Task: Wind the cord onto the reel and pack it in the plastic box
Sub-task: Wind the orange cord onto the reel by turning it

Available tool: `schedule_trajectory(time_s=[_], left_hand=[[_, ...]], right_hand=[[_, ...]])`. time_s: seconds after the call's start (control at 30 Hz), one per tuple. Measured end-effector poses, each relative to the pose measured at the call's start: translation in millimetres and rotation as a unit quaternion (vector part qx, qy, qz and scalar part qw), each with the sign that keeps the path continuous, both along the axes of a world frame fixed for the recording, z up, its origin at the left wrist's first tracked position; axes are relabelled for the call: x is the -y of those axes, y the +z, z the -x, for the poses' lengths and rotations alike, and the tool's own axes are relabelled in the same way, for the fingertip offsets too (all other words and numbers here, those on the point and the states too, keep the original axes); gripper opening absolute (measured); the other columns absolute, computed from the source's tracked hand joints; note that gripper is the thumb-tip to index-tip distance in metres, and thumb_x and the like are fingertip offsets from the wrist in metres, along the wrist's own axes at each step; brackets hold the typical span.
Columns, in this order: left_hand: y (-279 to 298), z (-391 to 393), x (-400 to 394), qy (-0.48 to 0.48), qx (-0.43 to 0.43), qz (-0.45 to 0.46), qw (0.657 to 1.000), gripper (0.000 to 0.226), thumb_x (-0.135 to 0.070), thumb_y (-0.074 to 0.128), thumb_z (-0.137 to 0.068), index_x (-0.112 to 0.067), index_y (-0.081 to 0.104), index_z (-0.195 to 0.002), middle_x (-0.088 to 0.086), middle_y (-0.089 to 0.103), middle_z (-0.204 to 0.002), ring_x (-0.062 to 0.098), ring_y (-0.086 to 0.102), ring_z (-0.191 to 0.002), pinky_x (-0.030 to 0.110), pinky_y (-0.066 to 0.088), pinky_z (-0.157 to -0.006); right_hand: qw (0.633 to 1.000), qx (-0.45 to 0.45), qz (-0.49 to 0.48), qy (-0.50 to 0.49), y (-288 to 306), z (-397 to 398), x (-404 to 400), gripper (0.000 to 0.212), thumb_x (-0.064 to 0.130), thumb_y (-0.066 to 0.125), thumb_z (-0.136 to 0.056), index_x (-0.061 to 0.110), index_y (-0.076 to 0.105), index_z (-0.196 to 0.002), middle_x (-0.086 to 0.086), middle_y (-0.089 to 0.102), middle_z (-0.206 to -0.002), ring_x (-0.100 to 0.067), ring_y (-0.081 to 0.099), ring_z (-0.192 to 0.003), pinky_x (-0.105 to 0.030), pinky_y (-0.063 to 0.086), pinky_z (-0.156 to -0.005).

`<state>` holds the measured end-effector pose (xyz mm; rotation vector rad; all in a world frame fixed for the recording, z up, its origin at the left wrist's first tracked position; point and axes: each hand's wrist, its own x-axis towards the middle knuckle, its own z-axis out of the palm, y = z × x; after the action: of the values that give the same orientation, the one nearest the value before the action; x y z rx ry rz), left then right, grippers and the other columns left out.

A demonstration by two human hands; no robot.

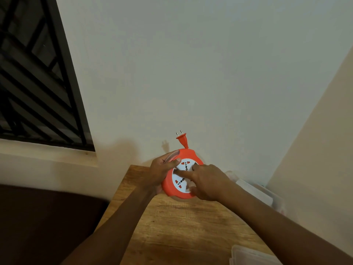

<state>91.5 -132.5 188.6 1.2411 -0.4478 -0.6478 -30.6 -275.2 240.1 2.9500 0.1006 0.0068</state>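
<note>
In the head view, the left hand [162, 169] is gripping the orange reel [181, 175] by its left rim, thumb lying over the front edge and fingers curling behind, holding it up above the far end of the wooden table [172, 226]. The right hand [206, 184] is resting on the white socket face [180, 181], forefinger stretched across the centre, the other fingers hiding the right side. The plug [182, 138] is sticking up just above the rim, so the cord is looking almost fully wound. The reel is looking like light, rigid, smooth plastic, likely best gripped around the rim. A clear plastic box [256, 190] is lying to the right, near the wall.
</note>
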Motion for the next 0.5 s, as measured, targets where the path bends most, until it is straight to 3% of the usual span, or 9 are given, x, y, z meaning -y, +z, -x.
schedule_trajectory(time_s=[0.2,0.37,0.5], left_hand=[[1.5,-2.6,-0.4,-0.010,-0.024,0.021,0.999,0.032,-0.029,0.073,-0.093,-0.034,0.068,-0.125,0.005,0.078,-0.119,0.032,0.078,-0.101,0.042,0.064,-0.071],[6.6,-11.1,3.3,0.013,0.005,-0.001,1.000,0.031,-0.028,0.072,-0.095,-0.032,0.068,-0.126,0.003,0.080,-0.113,0.031,0.078,-0.098,0.042,0.064,-0.074],[2.8,-14.4,3.5,0.014,-0.002,0.003,1.000,0.027,-0.028,0.070,-0.096,-0.033,0.068,-0.122,0.002,0.080,-0.112,0.031,0.079,-0.096,0.040,0.064,-0.071]], right_hand=[[0.991,0.084,0.089,0.058,-5.9,-1.0,4.7,0.072,0.051,0.057,-0.089,0.036,0.014,-0.146,-0.017,0.061,-0.124,-0.037,0.058,-0.110,-0.046,0.047,-0.091],[0.987,0.141,0.068,0.027,-12.6,-6.3,-1.4,0.072,0.053,0.050,-0.089,0.031,0.017,-0.149,-0.013,0.068,-0.117,-0.032,0.067,-0.096,-0.046,0.045,-0.093],[0.990,0.128,0.057,0.008,-16.3,-12.1,-3.5,0.070,0.055,0.045,-0.093,0.034,0.012,-0.150,-0.012,0.063,-0.126,-0.032,0.064,-0.104,-0.047,0.042,-0.098]])
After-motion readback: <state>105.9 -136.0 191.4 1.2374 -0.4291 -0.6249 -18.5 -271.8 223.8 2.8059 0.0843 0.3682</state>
